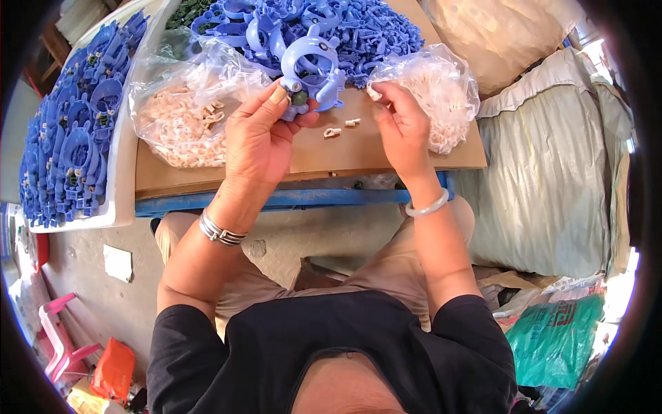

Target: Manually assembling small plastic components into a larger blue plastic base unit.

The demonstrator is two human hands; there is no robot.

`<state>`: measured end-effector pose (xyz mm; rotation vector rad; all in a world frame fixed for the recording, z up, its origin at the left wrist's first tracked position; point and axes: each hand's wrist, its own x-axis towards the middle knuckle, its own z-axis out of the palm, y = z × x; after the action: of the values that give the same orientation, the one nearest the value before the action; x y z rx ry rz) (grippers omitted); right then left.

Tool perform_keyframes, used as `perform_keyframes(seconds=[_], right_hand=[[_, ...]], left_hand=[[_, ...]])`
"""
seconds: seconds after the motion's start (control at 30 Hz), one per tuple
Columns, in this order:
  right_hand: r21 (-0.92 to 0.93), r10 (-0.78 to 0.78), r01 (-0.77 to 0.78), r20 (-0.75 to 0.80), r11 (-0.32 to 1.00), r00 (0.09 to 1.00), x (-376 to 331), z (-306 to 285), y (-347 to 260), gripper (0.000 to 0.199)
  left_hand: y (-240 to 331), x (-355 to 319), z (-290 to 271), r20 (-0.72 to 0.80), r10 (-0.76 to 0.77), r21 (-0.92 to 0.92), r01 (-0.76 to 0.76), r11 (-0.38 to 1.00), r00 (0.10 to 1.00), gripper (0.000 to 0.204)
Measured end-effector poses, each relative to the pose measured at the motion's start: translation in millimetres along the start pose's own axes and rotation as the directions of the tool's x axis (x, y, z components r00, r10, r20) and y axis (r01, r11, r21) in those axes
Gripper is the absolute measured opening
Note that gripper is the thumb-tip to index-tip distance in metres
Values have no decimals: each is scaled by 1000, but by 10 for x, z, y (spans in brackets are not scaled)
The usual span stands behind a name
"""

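Observation:
My left hand [258, 134] grips a blue plastic ring-shaped part [312, 69] with a small dark green piece at its lower edge, held just above the brown board [310, 155]. My right hand [401, 124] is closed on a small cream plastic clip [374, 92] beside the open mouth of a clear bag of cream clips [441, 86]. Two loose cream clips [339, 128] lie on the board between my hands. A heap of blue parts [358, 31] is piled behind the held part.
A second clear bag of cream clips [179, 114] lies at the left of the board. A white tray [124, 172] holds rows of assembled blue parts [72, 138]. Large grey and tan sacks [545, 172] stand at the right. Pink stool [58, 338] and green bag [555, 338] on the floor.

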<state>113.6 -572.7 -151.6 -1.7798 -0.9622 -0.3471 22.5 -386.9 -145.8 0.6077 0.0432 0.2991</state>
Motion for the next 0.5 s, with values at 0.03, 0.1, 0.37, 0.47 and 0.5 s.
perform_keyframes(seconds=[0.03, 0.1, 0.37, 0.47, 0.5], right_hand=[[-407, -219, 235, 86, 883, 972, 74, 4, 36, 42], [-497, -224, 265, 141, 826, 964, 147, 100, 46, 40], [-828, -35, 189, 201, 527, 979, 263, 267, 184, 31], [-764, -71, 215, 217, 609, 974, 270, 230, 190, 27], [-731, -165, 222, 151, 645, 975, 276, 212, 160, 29]], left_hand=[[12, 9, -19, 7, 4, 8, -4, 1000, 1000, 25], [-1, -9, -41, -15, 0, 2, 0, 1000, 1000, 25], [-95, -22, -40, -61, -136, -41, 133, 990, 989, 26], [-89, -18, -9, -42, -189, -78, 185, 980, 981, 27], [-93, -21, -13, -53, -201, -74, 196, 978, 978, 27]])
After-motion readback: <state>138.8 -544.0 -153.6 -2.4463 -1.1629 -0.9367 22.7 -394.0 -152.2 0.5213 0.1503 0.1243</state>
